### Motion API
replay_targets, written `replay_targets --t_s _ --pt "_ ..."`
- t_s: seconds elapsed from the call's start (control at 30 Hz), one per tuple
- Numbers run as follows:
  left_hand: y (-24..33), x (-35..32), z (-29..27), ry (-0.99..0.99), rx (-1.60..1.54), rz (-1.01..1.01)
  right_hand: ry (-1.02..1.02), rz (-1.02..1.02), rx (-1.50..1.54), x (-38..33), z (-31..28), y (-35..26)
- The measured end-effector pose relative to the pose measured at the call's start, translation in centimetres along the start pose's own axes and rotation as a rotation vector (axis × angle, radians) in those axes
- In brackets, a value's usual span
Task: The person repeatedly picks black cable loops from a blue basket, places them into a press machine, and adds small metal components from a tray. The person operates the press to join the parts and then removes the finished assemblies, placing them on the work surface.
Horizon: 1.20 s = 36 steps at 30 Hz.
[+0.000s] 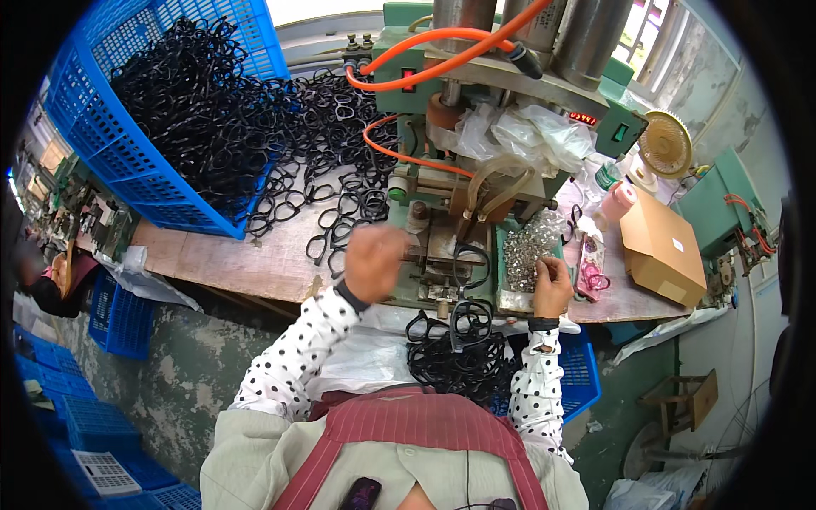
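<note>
My left hand [376, 262] is blurred by motion in front of the machine's left side, so its fingers cannot be made out. My right hand [554, 287] is at the right edge of a tray [517, 303] of small shiny metal pieces [529, 252], thumb and fingers pinched together; whatever is between them is too small to name. Between the hands, a black eyeglass frame [473, 269] hangs at the front of the green press machine [399, 293]. Just below lies another black eyeglass frame [470, 319], above a heap of black frames [463, 365] near my lap.
A large blue crate [140, 170] tilts on the left of the table [204, 259], spilling black eyeglass frames [340, 127]. Orange hoses [442, 36] loop over the machine. Right of it are a cardboard box [663, 246], a pink thread spool [619, 200] and a fan [665, 144].
</note>
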<state>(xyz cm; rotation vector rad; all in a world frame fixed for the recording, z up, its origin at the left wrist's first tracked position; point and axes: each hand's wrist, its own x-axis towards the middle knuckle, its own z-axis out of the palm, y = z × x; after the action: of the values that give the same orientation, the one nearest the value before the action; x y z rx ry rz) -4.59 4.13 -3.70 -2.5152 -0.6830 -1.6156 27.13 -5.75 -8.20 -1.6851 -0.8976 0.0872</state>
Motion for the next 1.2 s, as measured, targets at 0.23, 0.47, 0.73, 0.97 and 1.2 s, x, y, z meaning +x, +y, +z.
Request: replay_targets --t_s 0.23,0.47,0.73,0.97,1.2 --pt "-8.5 -5.7 4.6 -0.389 0.539 -0.45 0.054 -0.315 -0.325 0.4 0.4 2.1" --pt "-11.2 -4.2 1.2 -0.543 0.3 -0.173 0.012 -0.376 -0.405 0.1 0.1 2.0" --pt "-7.1 -3.1 -4.1 0.172 0.141 -0.464 -0.01 -0.369 -0.459 -0.2 0.4 1.2" --pt "-7.7 -10.1 -2.1 -0.438 0.056 -0.947 0.024 -0.072 -0.002 0.0 0.8 -1.4" --pt "-8.6 -7.1 -3.4 -0.387 0.325 -0.981 -0.105 0.061 0.367 -0.6 1.4 -5.4"
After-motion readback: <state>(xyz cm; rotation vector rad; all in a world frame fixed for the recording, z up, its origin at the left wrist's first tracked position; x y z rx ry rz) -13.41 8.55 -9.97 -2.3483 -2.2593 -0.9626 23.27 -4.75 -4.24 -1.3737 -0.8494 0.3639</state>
